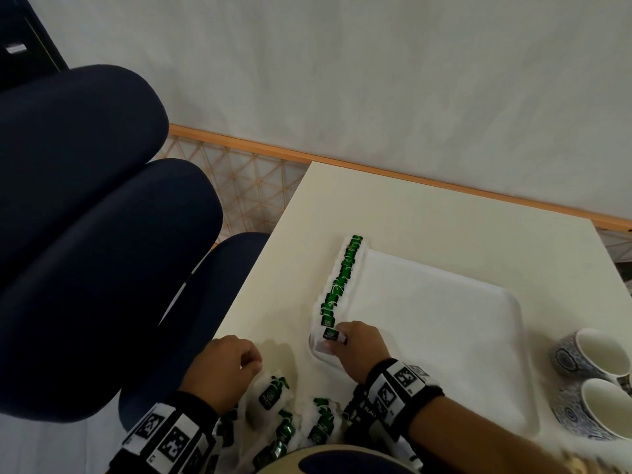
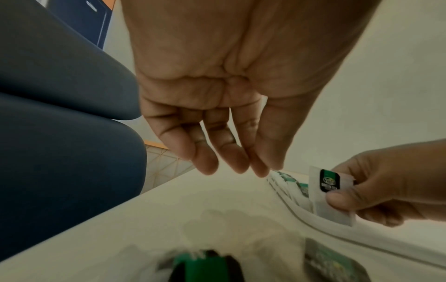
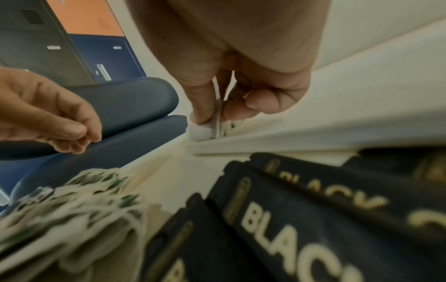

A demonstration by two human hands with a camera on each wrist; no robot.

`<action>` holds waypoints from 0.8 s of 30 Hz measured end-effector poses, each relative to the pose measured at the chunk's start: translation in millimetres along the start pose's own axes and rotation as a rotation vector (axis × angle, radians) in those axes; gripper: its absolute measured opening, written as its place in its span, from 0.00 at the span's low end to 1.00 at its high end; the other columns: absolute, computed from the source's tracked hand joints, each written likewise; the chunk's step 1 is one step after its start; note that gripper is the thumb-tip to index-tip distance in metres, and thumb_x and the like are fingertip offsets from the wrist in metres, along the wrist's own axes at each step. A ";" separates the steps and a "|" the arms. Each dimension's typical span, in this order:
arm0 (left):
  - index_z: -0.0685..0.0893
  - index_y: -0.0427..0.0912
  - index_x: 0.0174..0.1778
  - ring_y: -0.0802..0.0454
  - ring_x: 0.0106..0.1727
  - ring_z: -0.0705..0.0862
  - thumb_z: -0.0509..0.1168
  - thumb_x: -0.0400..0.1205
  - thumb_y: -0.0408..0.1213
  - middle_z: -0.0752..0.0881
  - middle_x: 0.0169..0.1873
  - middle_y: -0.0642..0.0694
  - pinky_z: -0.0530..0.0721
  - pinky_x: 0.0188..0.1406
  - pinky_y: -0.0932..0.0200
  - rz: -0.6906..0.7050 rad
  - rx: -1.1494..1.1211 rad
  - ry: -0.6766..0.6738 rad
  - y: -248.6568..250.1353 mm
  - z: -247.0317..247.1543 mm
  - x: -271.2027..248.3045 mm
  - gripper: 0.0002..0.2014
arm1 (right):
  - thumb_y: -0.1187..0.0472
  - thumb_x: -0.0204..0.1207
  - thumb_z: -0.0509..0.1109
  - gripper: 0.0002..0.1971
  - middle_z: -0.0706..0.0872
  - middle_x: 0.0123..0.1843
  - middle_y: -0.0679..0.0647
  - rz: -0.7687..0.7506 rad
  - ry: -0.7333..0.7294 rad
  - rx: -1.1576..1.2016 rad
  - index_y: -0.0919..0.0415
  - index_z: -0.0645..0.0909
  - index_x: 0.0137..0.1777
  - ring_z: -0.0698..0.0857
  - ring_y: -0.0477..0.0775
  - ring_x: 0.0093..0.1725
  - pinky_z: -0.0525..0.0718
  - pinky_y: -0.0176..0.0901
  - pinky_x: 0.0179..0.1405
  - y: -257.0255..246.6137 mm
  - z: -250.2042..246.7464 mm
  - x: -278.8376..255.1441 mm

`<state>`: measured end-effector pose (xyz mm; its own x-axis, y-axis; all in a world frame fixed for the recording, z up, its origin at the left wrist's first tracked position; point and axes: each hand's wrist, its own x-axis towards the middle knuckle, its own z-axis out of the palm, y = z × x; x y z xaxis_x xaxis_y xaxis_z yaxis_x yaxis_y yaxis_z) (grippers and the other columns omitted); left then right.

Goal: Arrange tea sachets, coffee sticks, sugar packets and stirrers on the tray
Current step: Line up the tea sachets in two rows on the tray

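A white tray [image 1: 444, 336] lies on the cream table. A row of white tea sachets with green tags [image 1: 342, 278] stands along the tray's left rim. My right hand [image 1: 345, 340] pinches one more tea sachet [image 2: 329, 192] between thumb and fingers at the near end of that row, by the tray's near-left corner. My left hand [image 1: 232, 357] hovers left of the tray over a loose pile of tea sachets [image 1: 273, 395]; its fingers hang loosely curled and hold nothing. Black coffee sticks [image 3: 301, 219] lie under my right wrist.
Two blue-patterned cups [image 1: 595, 381] stand at the table's right edge, beside the tray. Dark blue chair cushions [image 1: 85, 200] fill the space left of the table. The table's left edge [image 1: 266, 268] runs close to my left hand.
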<state>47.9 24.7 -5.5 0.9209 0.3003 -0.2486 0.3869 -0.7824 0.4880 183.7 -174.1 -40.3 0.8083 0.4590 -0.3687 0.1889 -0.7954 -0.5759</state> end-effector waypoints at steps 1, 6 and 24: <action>0.77 0.63 0.35 0.62 0.49 0.79 0.66 0.81 0.46 0.81 0.43 0.60 0.81 0.55 0.61 -0.006 0.020 -0.009 1.1 1.6 -0.9 0.10 | 0.46 0.76 0.72 0.21 0.75 0.31 0.48 -0.001 -0.004 -0.010 0.54 0.69 0.29 0.75 0.50 0.35 0.68 0.35 0.28 -1.5 1.4 1.9; 0.78 0.63 0.40 0.58 0.60 0.72 0.67 0.78 0.53 0.76 0.49 0.60 0.76 0.60 0.61 -0.027 0.156 -0.040 8.2 7.8 -7.8 0.05 | 0.49 0.78 0.69 0.12 0.79 0.44 0.53 0.005 0.017 -0.070 0.55 0.75 0.38 0.77 0.54 0.44 0.71 0.40 0.35 -4.6 8.0 4.9; 0.70 0.60 0.48 0.55 0.59 0.73 0.65 0.70 0.58 0.76 0.42 0.61 0.64 0.51 0.56 -0.056 0.421 -0.091 10.0 28.1 -3.5 0.15 | 0.45 0.74 0.71 0.21 0.76 0.50 0.47 0.016 0.207 0.089 0.48 0.62 0.54 0.79 0.52 0.45 0.75 0.41 0.44 -9.4 -1.1 -6.8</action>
<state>47.2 0.5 -23.3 0.8836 0.3145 -0.3469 0.3659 -0.9260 0.0926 177.0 -170.1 -31.7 0.9096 0.3487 -0.2259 0.1331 -0.7595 -0.6367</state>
